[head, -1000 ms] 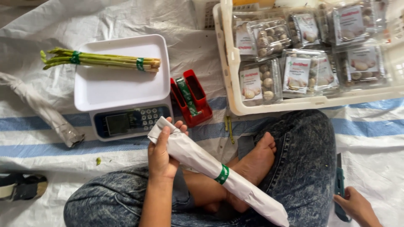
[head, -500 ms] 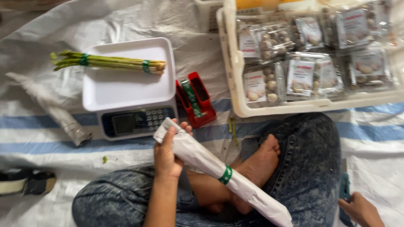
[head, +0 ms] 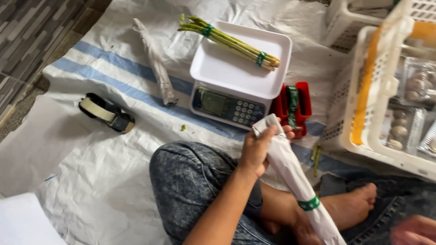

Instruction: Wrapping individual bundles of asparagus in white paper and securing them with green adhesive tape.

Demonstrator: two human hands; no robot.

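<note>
My left hand [head: 261,147] grips the upper end of a long bundle wrapped in white paper [head: 293,174], which slants down across my lap and carries a green band [head: 309,203] near its lower end. My right hand [head: 415,230] shows blurred at the bottom right corner; what it holds cannot be made out. Just beyond the bundle's tip stands a white digital scale [head: 229,102] with a bunch of green stalks [head: 229,41] tied by two green bands lying on its pan. A red tape dispenser [head: 293,106] with green tape sits right of the scale.
A white plastic crate [head: 363,113] with packs of mushrooms [head: 404,127] stands at the right. Another paper-wrapped bundle [head: 154,61] lies left of the scale, and a tape roll holder [head: 106,113] further left. All rest on a white woven sheet [head: 91,172] with blue stripes.
The view has swung left and tilted, so the crate shifted to the right edge. My left hand keeps its grip on the wrapped bundle. My right hand has lifted slightly at the corner.
</note>
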